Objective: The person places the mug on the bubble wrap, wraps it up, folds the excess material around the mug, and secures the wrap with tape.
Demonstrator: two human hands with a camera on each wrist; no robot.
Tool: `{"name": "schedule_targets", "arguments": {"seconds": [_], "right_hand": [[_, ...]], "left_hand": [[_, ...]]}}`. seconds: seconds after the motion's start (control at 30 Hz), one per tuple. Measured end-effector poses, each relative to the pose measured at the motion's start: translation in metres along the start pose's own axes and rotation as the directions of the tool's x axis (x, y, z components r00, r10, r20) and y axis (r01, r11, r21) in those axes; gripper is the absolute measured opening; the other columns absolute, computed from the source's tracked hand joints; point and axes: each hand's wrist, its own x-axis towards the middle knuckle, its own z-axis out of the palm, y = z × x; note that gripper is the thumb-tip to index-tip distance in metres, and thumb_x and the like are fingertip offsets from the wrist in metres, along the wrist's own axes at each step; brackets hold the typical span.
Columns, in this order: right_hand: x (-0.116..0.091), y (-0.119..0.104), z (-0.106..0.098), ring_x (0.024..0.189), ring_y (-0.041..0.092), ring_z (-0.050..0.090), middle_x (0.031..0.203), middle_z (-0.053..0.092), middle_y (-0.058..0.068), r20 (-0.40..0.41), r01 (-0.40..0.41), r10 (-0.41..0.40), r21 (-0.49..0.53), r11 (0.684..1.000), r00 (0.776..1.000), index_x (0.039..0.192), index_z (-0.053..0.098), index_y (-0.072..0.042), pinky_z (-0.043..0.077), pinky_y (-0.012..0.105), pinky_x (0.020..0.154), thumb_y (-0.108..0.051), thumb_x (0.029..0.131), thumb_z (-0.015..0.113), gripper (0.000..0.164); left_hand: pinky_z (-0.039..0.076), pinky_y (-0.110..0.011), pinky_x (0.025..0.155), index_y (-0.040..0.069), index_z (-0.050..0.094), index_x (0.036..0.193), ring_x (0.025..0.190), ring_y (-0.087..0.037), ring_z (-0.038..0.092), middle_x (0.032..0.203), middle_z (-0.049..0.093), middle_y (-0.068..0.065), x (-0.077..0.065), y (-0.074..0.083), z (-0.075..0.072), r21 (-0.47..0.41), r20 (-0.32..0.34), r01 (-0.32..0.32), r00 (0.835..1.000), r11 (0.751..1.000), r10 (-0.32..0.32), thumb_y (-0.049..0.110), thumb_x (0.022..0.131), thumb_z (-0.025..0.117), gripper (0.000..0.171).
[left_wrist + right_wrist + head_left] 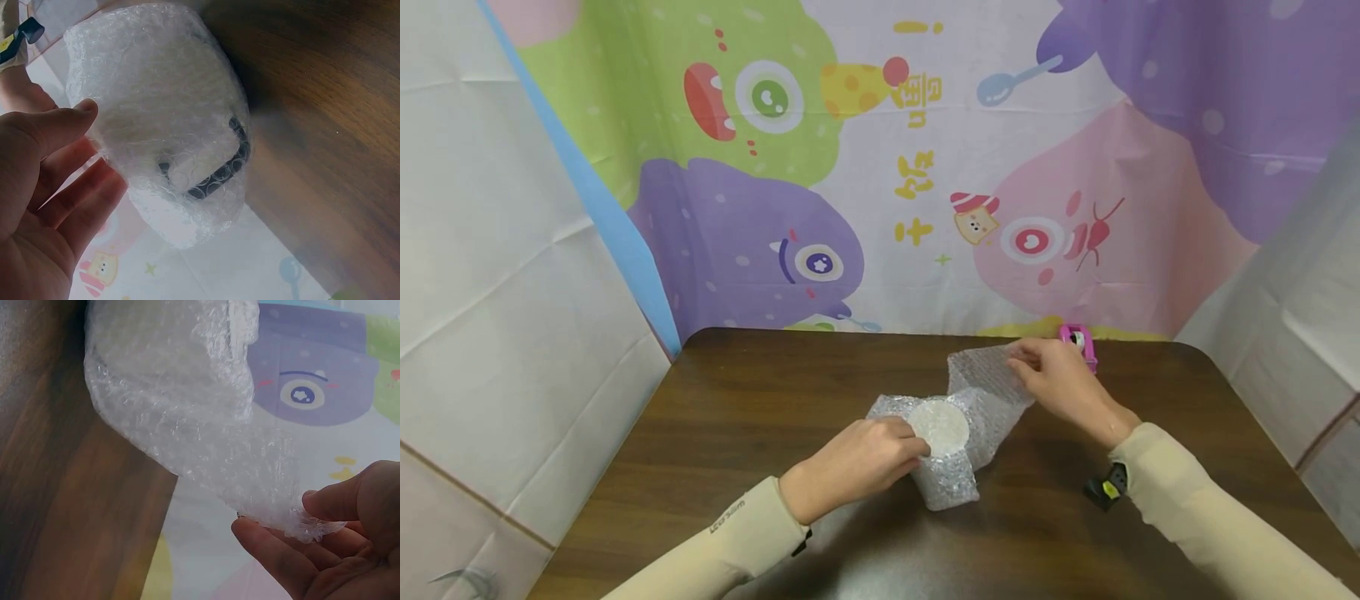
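A white object with a round, flat top (939, 428) stands on the table, partly wrapped in clear bubble wrap (951, 483). Through the wrap, the left wrist view shows a black curved strip (222, 172) on its side, shaped like a handle. My left hand (868, 458) grips the wrapped object at its near left edge, thumb (65, 125) against the plastic. Up and to the right, my right hand (1063, 383) pinches the loose end of the bubble wrap between thumb and fingers, holding that flap stretched out from the object. The object's lower part is hidden by the wrap.
A pink tape dispenser (1092, 363) sits at the table's back edge, just behind my right hand. The dark wooden table (715, 467) ends at a printed cartoon curtain (895, 292), with pale cloth walls (497, 275) on both sides.
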Motion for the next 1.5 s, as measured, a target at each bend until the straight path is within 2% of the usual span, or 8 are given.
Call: {"name": "schedule_targets", "arguments": {"seconds": [0.13,0.33,0.57,0.93,1.27,1.5], "right_hand": [[-0.002,-0.007,0.000,0.064,0.012,0.055,0.079,0.071,0.006,-0.018,0.027,-0.027,-0.022,0.999,0.999,0.105,0.075,0.001,0.048,0.025,0.056,-0.004,0.094,0.070,0.013],[-0.004,-0.016,-0.001,0.071,0.014,0.061,0.087,0.076,0.008,-0.032,0.062,-0.063,-0.014,0.998,0.998,0.105,0.076,0.000,0.054,0.029,0.065,-0.002,0.094,0.071,0.012],[-0.006,-0.021,-0.001,0.068,0.013,0.056,0.087,0.075,0.007,-0.026,0.065,-0.065,0.017,0.998,0.998,0.104,0.076,-0.001,0.052,0.025,0.062,-0.001,0.092,0.072,0.012],[-0.010,-0.028,0.000,0.064,0.012,0.053,0.085,0.074,0.006,-0.020,0.091,-0.091,0.002,0.996,0.996,0.106,0.076,-0.002,0.047,0.024,0.057,-0.002,0.092,0.074,0.015],[-0.014,-0.036,0.002,0.056,0.007,0.044,0.065,0.055,-0.003,-0.035,0.131,-0.131,-0.011,0.991,0.991,0.105,0.076,-0.002,0.041,0.023,0.050,-0.001,0.091,0.074,0.014],[-0.014,-0.042,0.004,0.057,0.004,0.043,0.064,0.054,-0.006,-0.049,0.183,-0.184,-0.011,0.983,0.982,0.102,0.077,-0.003,0.040,0.022,0.051,0.002,0.090,0.074,0.013]], "left_hand": [[0.055,-0.022,0.068,0.017,0.073,0.092,0.075,-0.007,0.063,0.080,0.066,0.007,0.000,0.000,0.000,-0.002,0.003,0.001,1.000,1.000,-0.001,0.015,0.089,0.079,0.007],[0.055,-0.022,0.068,0.017,0.073,0.091,0.075,-0.007,0.062,0.080,0.066,0.007,0.000,0.000,-0.002,-0.001,0.014,0.011,1.000,1.000,-0.011,0.015,0.090,0.079,0.006],[0.055,-0.022,0.068,0.016,0.072,0.091,0.074,-0.007,0.062,0.079,0.065,0.007,0.001,0.001,-0.003,0.003,0.026,0.014,1.000,1.000,-0.015,0.014,0.090,0.079,0.007],[0.056,-0.022,0.070,0.016,0.073,0.091,0.077,-0.008,0.063,0.081,0.067,0.006,0.002,0.001,-0.004,0.012,0.049,0.013,0.999,1.000,-0.014,0.013,0.090,0.078,0.005],[0.056,-0.023,0.071,0.016,0.073,0.092,0.078,-0.008,0.064,0.081,0.067,0.006,0.002,0.001,-0.004,0.009,0.049,0.008,0.999,1.000,-0.009,0.013,0.092,0.076,0.004],[0.056,-0.023,0.071,0.017,0.073,0.091,0.078,-0.009,0.064,0.081,0.068,0.006,0.003,0.001,-0.003,0.014,0.055,0.005,0.998,1.000,-0.006,0.013,0.090,0.077,0.006]]}}
